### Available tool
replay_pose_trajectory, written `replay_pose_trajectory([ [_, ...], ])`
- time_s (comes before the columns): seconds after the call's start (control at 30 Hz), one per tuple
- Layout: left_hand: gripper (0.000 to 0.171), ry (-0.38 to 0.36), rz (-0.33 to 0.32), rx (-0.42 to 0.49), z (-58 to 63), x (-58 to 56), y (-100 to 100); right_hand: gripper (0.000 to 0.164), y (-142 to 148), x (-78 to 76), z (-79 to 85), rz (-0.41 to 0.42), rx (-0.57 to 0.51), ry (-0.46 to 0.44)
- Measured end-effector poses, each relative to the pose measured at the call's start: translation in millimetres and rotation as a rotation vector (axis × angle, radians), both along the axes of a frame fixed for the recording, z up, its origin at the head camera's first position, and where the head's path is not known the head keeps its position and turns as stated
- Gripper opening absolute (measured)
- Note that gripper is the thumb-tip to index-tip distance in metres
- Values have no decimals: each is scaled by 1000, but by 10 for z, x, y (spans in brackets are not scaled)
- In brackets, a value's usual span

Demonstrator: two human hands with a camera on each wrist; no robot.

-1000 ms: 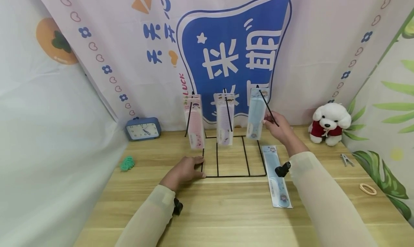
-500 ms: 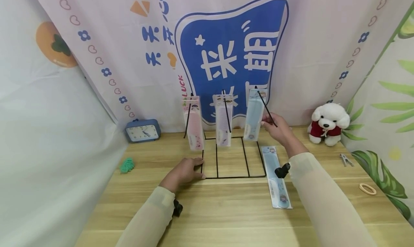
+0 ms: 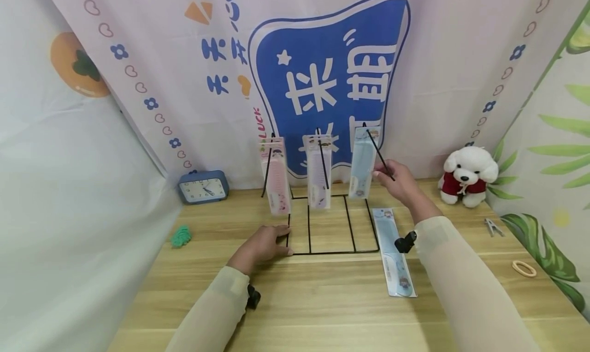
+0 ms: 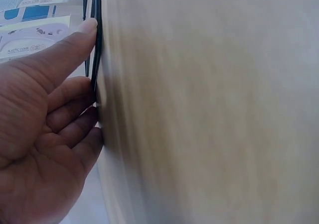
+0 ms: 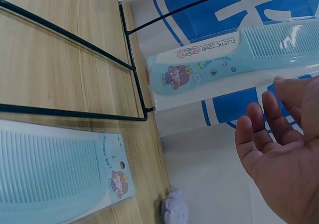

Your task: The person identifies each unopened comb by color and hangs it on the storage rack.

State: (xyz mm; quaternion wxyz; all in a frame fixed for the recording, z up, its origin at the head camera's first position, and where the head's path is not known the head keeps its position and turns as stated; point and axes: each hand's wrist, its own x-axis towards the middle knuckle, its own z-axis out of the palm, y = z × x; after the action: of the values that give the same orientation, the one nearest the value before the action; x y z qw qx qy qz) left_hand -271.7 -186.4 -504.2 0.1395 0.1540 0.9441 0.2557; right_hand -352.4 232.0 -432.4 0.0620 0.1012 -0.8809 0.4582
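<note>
A black wire display rack (image 3: pixel 332 252) stands on the table. My left hand (image 3: pixel 265 244) holds its near left corner; in the left wrist view the thumb (image 4: pixel 75 42) lies along the wire and the other fingers curl beside it. Packaged combs hang from three hooks: pink (image 3: pixel 278 183), purple (image 3: pixel 319 180) and light blue (image 3: pixel 364 165). Beside the blue comb's right edge is my right hand (image 3: pixel 401 183). In the right wrist view its fingers are loosely bent, thumb tip close to the package edge, not around it. Another packaged blue comb (image 3: pixel 394 254) lies right of the rack.
A blue alarm clock (image 3: pixel 204 187) and a green coiled cord (image 3: pixel 181 236) are at the left. On the right sit a white plush dog (image 3: pixel 469 175), a grey clip (image 3: pixel 494 227) and a beige ring (image 3: pixel 524 269). A printed curtain (image 3: pixel 318 60) hangs behind the rack.
The hanging blue comb swings slightly left, then partly back right. My right hand stays beside it with little movement. My left hand keeps its place at the rack; the head view shifts slightly.
</note>
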Motion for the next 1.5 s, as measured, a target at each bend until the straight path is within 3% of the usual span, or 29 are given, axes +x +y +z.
replay_pose_trajectory([
  [0.17, 69, 8, -16, 2, -28, -10, 10, 41, 85, 194, -41, -36, 102, -53],
  [0.33, 69, 0, -14, -1, -30, -13, 6, 52, 156, 538, -183, 32, 253, -84],
  [0.5, 69, 1, -12, 3, -30, -10, -10, 68, 137, 888, -379, 71, 367, -197],
  [0.63, 69, -2, -13, 3, -29, -8, -17, 89, 62, 1165, -544, 39, 457, -287],
  [0.73, 69, -7, -14, 8, -23, -8, -21, 100, 7, 1314, -627, -3, 522, -307],
  [0.97, 70, -14, -3, 20, -8, -13, -20, 94, -22, 1402, -627, -74, 618, -337],
  [1.3, 70, -9, 1, 12, -8, -27, -9, 74, 156, 1375, -503, -60, 623, -507],
  [1.5, 71, -9, 2, 11, -28, -22, -6, 78, 192, 1376, -544, -58, 593, -528],
])
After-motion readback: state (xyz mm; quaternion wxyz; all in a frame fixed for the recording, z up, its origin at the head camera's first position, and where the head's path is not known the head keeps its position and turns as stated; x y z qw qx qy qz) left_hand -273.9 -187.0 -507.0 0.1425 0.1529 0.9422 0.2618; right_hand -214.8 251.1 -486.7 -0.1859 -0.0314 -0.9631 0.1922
